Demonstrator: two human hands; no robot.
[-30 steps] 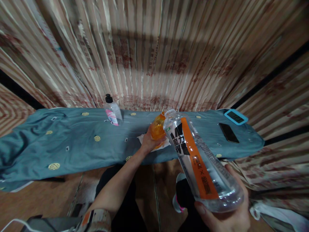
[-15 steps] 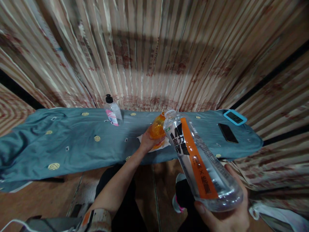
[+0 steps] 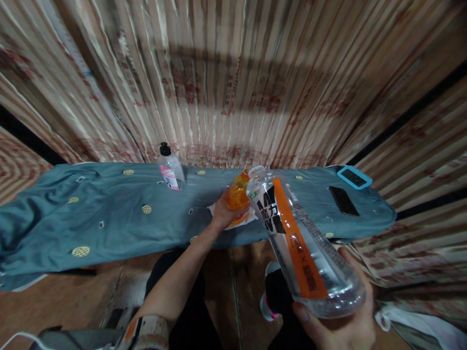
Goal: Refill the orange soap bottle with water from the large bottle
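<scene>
My left hand point(image 3: 224, 210) wraps around an orange bottle point(image 3: 239, 194) that stands on a white cloth or tissue point(image 3: 248, 218). Gripped near its base by my right hand point(image 3: 343, 323) is a large clear plastic bottle point(image 3: 302, 253) with an orange, black and silver label. It is tilted, its uncapped mouth pointing up and left, right beside the top of the orange bottle. The clear bottle hides part of the orange one, so I cannot tell whether their mouths touch. No liquid shows plainly inside the clear bottle.
A clear bottle with a black cap and pink label point(image 3: 170, 172) stands left on the blue-green tablecloth point(image 3: 116, 209). At the right lie a black phone point(image 3: 343, 201) and a blue-framed digital timer point(image 3: 354, 177). A striped curtain point(image 3: 226, 87) hangs behind; a white bag point(image 3: 419, 323) is low right.
Almost nothing differs. The base of the clear bottle and my right hand have shifted very slightly to the left; my left hand stays on the orange bottle.
</scene>
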